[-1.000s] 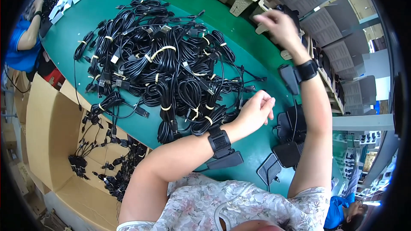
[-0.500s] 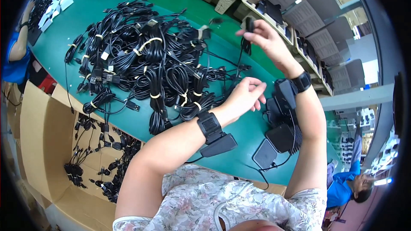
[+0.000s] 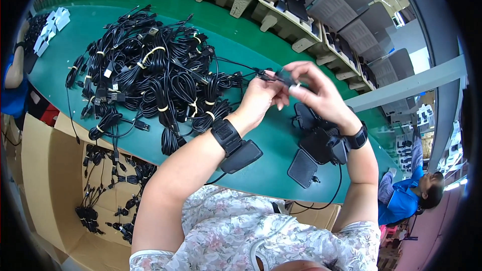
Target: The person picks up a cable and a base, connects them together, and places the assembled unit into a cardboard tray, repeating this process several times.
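My left hand (image 3: 262, 94) pinches a black cable (image 3: 264, 74) at the right side of a big heap. Close beside it my right hand (image 3: 321, 93) is closed on a dark end of cable, blurred by motion, with a small pale spot by the fingertips. The heap of black cable bundles (image 3: 150, 73) lies on the green table (image 3: 261, 155). Many bundles are coiled and bound with cream ties, and metal plugs stick out of several. Black boxy devices (image 3: 316, 145) with leads sit below my right hand, near my right wrist.
An open cardboard box (image 3: 55, 170) with more cable bundles stands at the near left. Moulded pulp trays (image 3: 281, 10) holding dark items line the far side. White boxes (image 3: 52, 30) lie far left. A person in blue (image 3: 406, 195) sits right; another's arm (image 3: 15, 65) shows left.
My right hand has come down and left, from above the table's far side, to meet my left hand. My left hand has moved up and left and now pinches the cable.
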A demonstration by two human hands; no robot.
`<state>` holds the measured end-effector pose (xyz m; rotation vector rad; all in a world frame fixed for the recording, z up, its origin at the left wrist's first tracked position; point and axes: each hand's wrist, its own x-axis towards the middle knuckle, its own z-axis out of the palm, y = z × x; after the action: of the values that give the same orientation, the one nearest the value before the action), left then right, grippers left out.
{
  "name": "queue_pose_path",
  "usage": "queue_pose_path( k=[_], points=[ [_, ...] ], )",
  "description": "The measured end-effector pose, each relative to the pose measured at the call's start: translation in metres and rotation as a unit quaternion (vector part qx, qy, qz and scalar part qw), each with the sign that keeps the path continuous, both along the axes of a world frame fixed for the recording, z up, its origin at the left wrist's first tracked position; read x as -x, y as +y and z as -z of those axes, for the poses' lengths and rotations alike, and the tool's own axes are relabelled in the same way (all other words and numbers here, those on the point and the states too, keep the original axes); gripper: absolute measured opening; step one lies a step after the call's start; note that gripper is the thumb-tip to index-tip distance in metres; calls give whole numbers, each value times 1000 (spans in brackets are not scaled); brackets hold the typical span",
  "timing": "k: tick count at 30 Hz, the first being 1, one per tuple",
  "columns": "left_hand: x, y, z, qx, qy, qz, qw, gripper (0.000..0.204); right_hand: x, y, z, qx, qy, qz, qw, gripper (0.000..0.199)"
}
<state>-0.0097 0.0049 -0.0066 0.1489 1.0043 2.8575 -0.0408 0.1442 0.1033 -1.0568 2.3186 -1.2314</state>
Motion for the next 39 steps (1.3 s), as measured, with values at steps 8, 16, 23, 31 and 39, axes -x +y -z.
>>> queue_pose_path(
  k=[8, 16, 23, 31, 39],
  points=[
    [3, 2, 11, 193, -14, -191, 962, 31, 32, -9, 2, -119, 256, 39, 958, 38],
    [2, 12, 31, 368, 8, -220, 903, 38, 169, -53, -25, -103, 507, 163, 840, 32],
    [1, 14, 30, 422, 28, -241, 873, 38, 239, -83, -23, -335, 454, 166, 809, 34],
    [-1, 10, 28, 425, 21, -245, 871, 37, 270, -116, -15, -424, 382, 261, 779, 34],
    [-1, 9, 22, 433, 29, -238, 869, 30, 267, -120, 16, -377, 298, 312, 819, 39]
  ],
)
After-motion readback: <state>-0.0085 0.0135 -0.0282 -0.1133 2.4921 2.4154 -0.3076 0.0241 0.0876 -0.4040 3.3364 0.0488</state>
